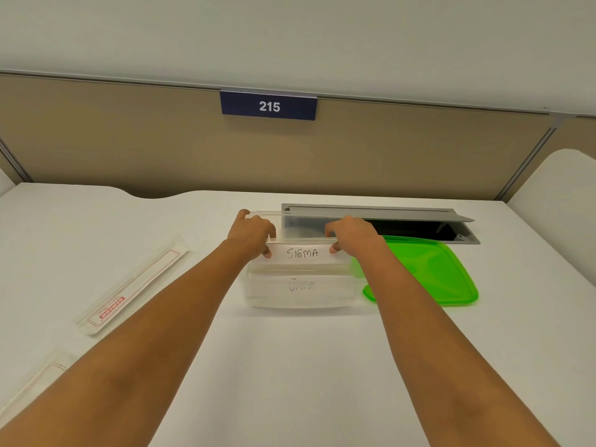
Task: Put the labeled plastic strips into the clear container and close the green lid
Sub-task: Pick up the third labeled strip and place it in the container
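We hold a clear plastic strip with a white handwritten "SIGMA" label (302, 253) over the open clear rectangular container (300, 290), left hand (253, 232) and right hand (350, 235) each with a grip pinched on one end. The flat green lid (432, 272) lies beside it on the white table (290, 366). Writing inside the container is blurred.

Both forearms stretched forward, left hand (252, 234) and right hand (350, 235) level, fingers curled, thumbs pinching
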